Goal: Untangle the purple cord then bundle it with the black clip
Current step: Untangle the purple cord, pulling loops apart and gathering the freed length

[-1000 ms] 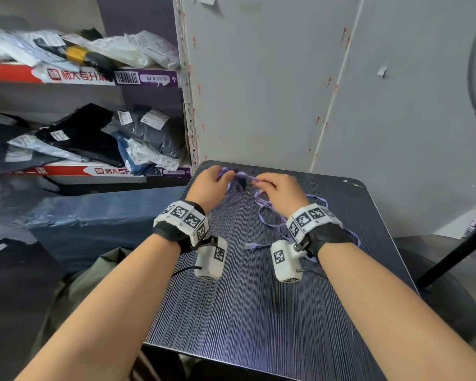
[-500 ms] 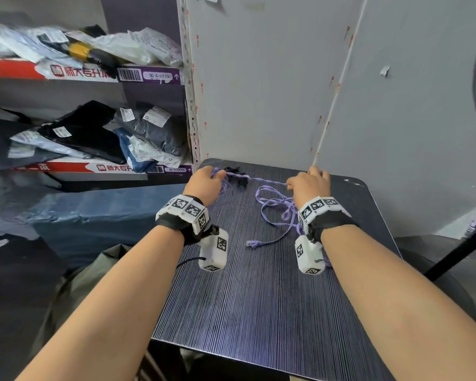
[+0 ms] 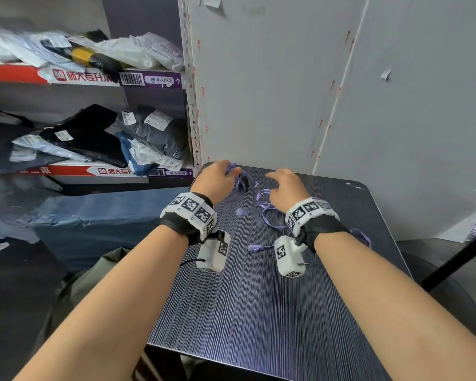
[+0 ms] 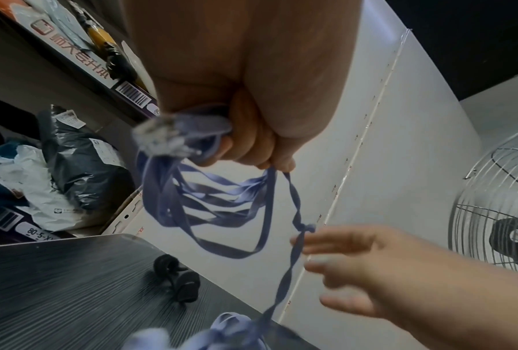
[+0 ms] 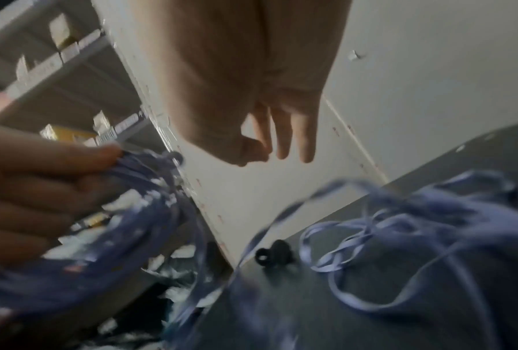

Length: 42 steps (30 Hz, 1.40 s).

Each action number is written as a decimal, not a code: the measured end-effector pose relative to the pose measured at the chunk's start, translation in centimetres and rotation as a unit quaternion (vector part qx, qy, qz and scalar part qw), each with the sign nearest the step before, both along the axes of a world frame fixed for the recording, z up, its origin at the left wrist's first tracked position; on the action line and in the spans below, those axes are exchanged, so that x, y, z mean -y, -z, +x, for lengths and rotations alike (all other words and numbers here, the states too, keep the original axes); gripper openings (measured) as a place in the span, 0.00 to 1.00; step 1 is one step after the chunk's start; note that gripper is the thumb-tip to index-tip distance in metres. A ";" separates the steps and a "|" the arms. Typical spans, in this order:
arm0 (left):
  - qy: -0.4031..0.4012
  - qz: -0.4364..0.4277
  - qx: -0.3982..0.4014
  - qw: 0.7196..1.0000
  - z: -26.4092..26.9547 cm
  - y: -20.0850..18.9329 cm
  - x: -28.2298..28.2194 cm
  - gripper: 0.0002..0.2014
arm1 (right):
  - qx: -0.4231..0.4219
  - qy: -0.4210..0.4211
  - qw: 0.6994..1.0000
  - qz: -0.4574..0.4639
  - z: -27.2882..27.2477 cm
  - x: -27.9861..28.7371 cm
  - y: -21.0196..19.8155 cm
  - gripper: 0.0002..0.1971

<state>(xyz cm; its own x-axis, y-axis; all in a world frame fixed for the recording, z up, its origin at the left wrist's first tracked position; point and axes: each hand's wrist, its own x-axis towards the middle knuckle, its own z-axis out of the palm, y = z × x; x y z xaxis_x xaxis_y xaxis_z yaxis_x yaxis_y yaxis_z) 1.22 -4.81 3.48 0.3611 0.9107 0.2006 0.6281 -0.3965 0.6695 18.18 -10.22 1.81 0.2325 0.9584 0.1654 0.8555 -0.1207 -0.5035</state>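
Observation:
My left hand is at the far left corner of the table, gripping several loops of the flat purple cord. A connector end sticks out of its fist. One strand with a small knot runs down to the loose tangle of cord on the table. My right hand hovers to the right of that strand, fingers relaxed and holding nothing. The black clip lies on the table between the hands, below the held loops. The cord's other connector lies near my right wrist.
The dark striped table stands against a white wall panel. To the left, shelves hold bagged parcels. A wire-guard fan stands at the right.
My right hand drew a strand out to the right, then let it go and came back toward the left hand. The left hand kept its loops near the table's far left corner.

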 end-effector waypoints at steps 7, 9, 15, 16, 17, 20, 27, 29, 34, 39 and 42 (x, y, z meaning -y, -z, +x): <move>0.006 -0.003 0.011 1.000 1.0 0.3 0.4 0.14 | -0.185 -0.054 0.975 0.109 -3.0 0.1 -0.3 0.13; 0.012 0.001 0.010 1.000 1.0 0.3 0.5 0.14 | -0.196 -0.054 0.973 0.111 -2.8 0.0 0.1 0.12; -0.019 -0.010 -0.005 1.000 -0.2 0.6 0.3 0.16 | -0.073 -0.094 0.991 0.068 -1.7 0.4 0.7 0.11; -0.029 -0.016 -0.002 0.999 -0.4 0.8 0.1 0.16 | -0.025 -0.090 0.994 0.052 -1.4 0.6 0.6 0.13; -0.038 -0.021 0.005 0.999 -0.6 1.0 0.0 0.16 | 0.008 -0.084 0.996 0.033 -1.2 0.9 0.7 0.16; -0.063 -0.041 0.019 0.997 -0.9 1.4 -0.3 0.16 | 0.076 -0.085 0.993 -0.023 -0.7 1.3 0.9 0.25; -0.109 -0.064 0.049 0.991 -1.3 1.8 -0.3 0.16 | 0.257 -0.073 0.963 -0.041 -0.4 1.8 2.2 0.34; -0.116 -0.064 0.049 0.990 -1.5 1.8 -0.3 0.16 | 0.288 -0.038 0.957 -0.011 0.3 2.0 2.5 0.23; -0.115 -0.070 0.046 0.990 -1.5 2.4 -0.2 0.15 | 0.358 -0.001 0.934 0.011 -0.2 2.1 1.6 0.11; -0.120 -0.072 0.039 0.989 -1.7 2.3 -0.2 0.16 | 0.334 -0.033 0.939 -0.072 -0.7 2.0 0.6 0.14; -0.115 -0.065 0.037 0.991 -1.7 2.4 -0.2 0.15 | 0.344 -0.034 0.935 -0.080 -0.9 2.1 0.4 0.13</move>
<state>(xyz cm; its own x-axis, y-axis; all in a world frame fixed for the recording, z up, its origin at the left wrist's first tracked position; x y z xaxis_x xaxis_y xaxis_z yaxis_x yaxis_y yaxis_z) -0.49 -4.65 1.11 0.1304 0.9869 0.0946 0.6393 -0.1566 0.7528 17.27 -12.29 1.43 0.0616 0.9925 0.1060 0.9788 -0.0808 0.1883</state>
